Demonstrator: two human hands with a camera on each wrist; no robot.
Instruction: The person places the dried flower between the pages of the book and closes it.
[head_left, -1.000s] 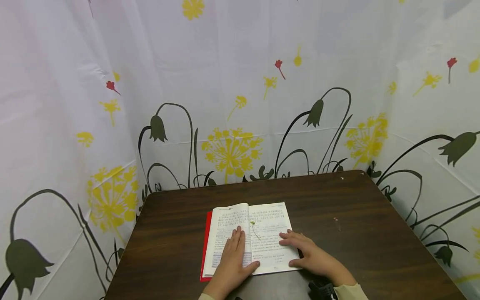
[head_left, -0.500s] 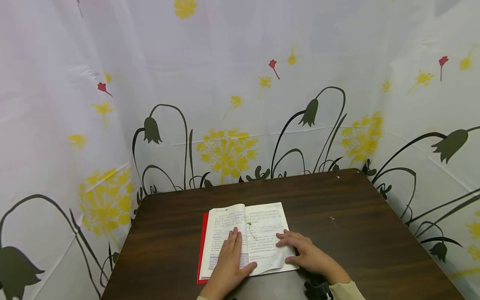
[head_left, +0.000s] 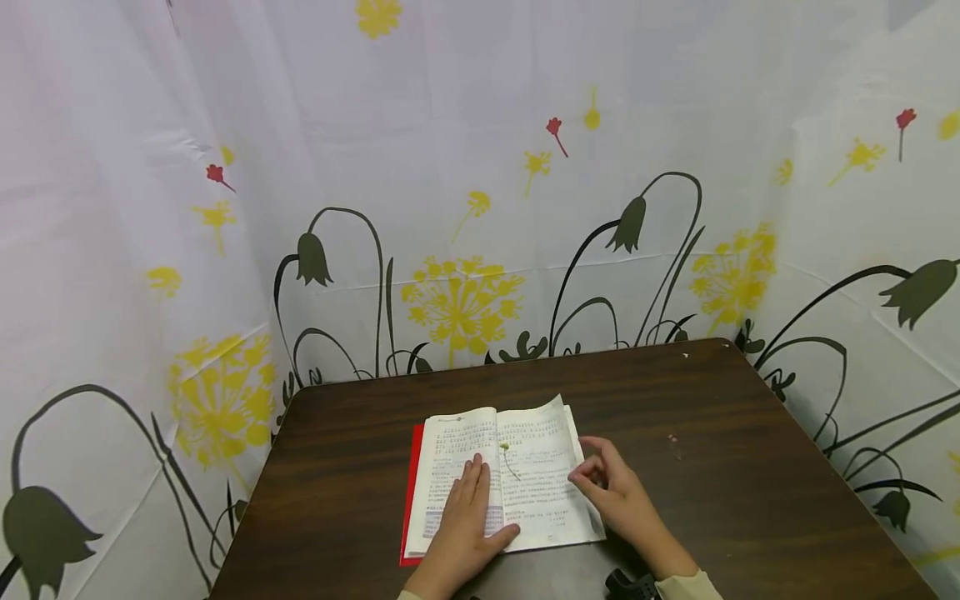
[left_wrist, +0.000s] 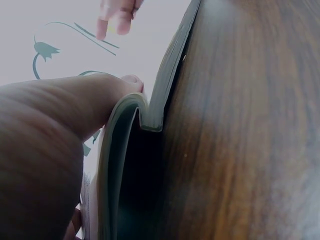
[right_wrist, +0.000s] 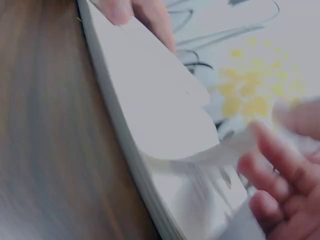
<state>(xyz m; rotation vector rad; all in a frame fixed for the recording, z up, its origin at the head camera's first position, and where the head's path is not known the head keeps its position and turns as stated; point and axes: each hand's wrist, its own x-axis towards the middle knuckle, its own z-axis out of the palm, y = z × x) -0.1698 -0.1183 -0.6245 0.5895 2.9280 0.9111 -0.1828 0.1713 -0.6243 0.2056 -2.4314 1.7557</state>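
An open book (head_left: 457, 433) with printed pages and a red cover edge lies on the table. My left hand (head_left: 465, 517) rests flat on its left page, fingers pointing away and the thumb reaching across the fold. In the left wrist view, the thumb (left_wrist: 115, 87) presses beside the spine. At the right page's outer edge, my right hand (head_left: 618, 487) pinches a page (head_left: 558, 425) between thumb and curled index finger. That page bows upward in the right wrist view, where the right hand (right_wrist: 287, 175) is blurred. A small greenish flower (head_left: 505, 447) with a thin stem lies near the fold.
The dark wood-grain table (head_left: 720, 433) extends around the book. Behind it hangs a white curtain (head_left: 465, 125) printed with yellow and green flowers. A black device (head_left: 633, 585) is on the right wrist, by the sleeve.
My right hand has gone from lying with spread fingers on the right page to pinching its outer edge. The page's upper corner has lifted. The left hand stays put.
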